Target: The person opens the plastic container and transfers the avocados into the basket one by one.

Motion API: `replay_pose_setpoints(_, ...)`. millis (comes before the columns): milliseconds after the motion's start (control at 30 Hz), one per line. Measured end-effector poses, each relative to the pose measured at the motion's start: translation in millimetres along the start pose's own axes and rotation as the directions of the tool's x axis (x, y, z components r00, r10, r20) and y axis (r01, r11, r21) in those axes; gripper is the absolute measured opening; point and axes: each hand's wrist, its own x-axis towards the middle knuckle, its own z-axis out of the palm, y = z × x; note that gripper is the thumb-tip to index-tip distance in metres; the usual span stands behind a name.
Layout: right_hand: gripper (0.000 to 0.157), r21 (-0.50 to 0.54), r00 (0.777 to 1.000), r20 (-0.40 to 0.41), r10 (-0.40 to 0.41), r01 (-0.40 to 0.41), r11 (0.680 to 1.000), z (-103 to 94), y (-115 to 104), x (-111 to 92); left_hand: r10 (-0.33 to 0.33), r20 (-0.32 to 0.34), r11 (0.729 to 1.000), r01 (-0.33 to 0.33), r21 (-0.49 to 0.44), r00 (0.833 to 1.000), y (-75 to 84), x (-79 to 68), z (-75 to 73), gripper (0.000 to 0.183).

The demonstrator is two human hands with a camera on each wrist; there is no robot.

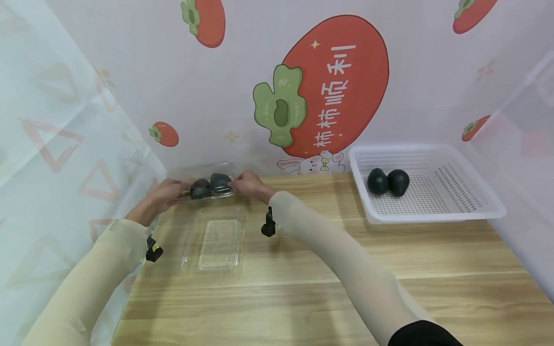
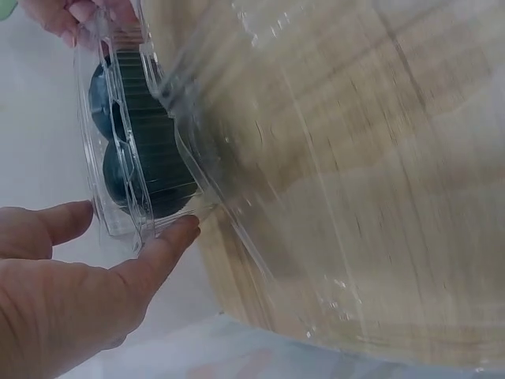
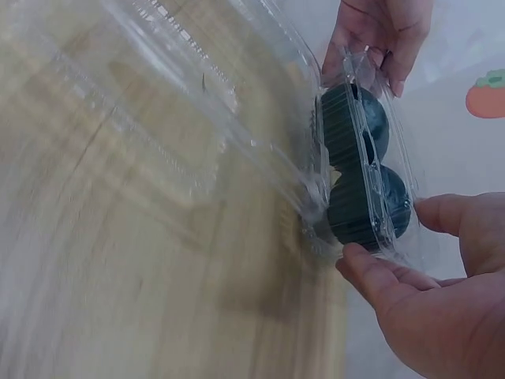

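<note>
Near the back left of the table, both hands hold a clear plastic clamshell box (image 1: pixel 222 190) by its ends. Inside it lie two dark green avocados (image 1: pixel 200 189), side by side. My left hand (image 1: pixel 169 191) grips the left end; in the left wrist view its thumb (image 2: pixel 71 221) and fingers (image 2: pixel 170 241) are on opposite sides of the box. The opposite end is pinched by my right hand (image 1: pixel 249 186), whose thumb and fingers show in the right wrist view. A clear plastic piece (image 1: pixel 215 240) lies flat in front of the box; whether they are joined, I cannot tell.
A white perforated basket (image 1: pixel 437 217) stands at the back right, with two dark avocados (image 1: pixel 398 182) together in its left part. White printed sheets (image 1: pixel 233 86) rise behind the wooden table (image 1: pixel 303 298) and along both sides.
</note>
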Motion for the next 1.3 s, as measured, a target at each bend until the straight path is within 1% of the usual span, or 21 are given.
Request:
replay_pose_setpoints(67,0.032,0.026,1.000,0.027,0.007,-0.008,1.000,-6.7,0.5,-2.1,-0.001,0.003,1.000,0.001,-0.003,1.000,3.1,0.1,4.0,0.055)
replay_pose_setpoints(133,0.028,0.034,0.999,0.040,0.011,-0.013,0.999,-13.5,0.5,-3.7,0.000,0.011,1.000,0.000,-0.001,1.000,6.0,1.0,7.7,0.054)
replay_pose_setpoints(300,0.031,0.007,0.999,0.049,0.007,-0.007,1.000,-28.8,1.6,-6.0,0.000,0.020,1.000,0.000,-0.021,1.000,14.0,3.4,18.8,0.053)
replay_pose_setpoints(467,0.028,-0.038,0.999,0.040,-0.012,0.013,0.999,-43.8,7.4,-11.7,-0.004,0.022,0.999,0.005,-0.032,1.000,21.1,4.9,32.0,0.053)
replay_pose_setpoints(533,0.034,-0.055,0.999,0.039,-0.022,0.024,0.998,-49.7,10.3,-15.5,0.005,0.026,1.000,-0.004,-0.020,1.000,23.2,5.4,37.7,0.053)
replay_pose_setpoints(600,0.041,-0.050,0.998,0.048,-0.027,0.029,0.998,-55.1,13.2,-19.2,0.016,0.035,1.000,-0.015,-0.018,0.999,24.9,5.8,43.7,0.053)
replay_pose_setpoints(700,0.046,-0.031,0.998,0.061,-0.006,0.008,0.999,-62.2,18.2,-24.4,0.035,0.063,0.999,-0.035,-0.013,0.997,27.4,6.0,51.8,0.049)
replay_pose_setpoints(867,0.032,0.000,0.998,0.063,0.022,-0.022,1.000,-73.7,24.7,-32.1,0.038,0.085,0.999,-0.038,0.002,0.996,34.1,6.6,63.5,0.036)
replay_pose_setpoints(933,0.032,-0.012,0.998,0.062,0.020,-0.020,1.000,-78.8,26.0,-35.4,0.046,0.091,0.999,-0.047,0.003,0.995,36.7,7.1,67.7,0.031)
replay_pose_setpoints(1133,0.031,-0.076,0.998,0.057,0.027,-0.022,0.997,-92.4,26.1,-49.8,0.089,0.127,0.996,-0.088,-0.010,0.988,42.7,6.9,80.2,0.025)
replay_pose_setpoints(1233,0.030,-0.096,0.998,0.050,0.045,-0.040,0.995,-97.7,27.7,-57.6,0.105,0.145,0.994,-0.102,-0.031,0.984,45.8,6.3,86.9,0.014)
replay_pose_setpoints(1300,0.034,-0.101,0.998,0.040,0.046,-0.041,0.994,-101.1,29.8,-62.5,0.115,0.157,0.993,-0.108,-0.048,0.981,47.5,6.0,91.8,0.015)
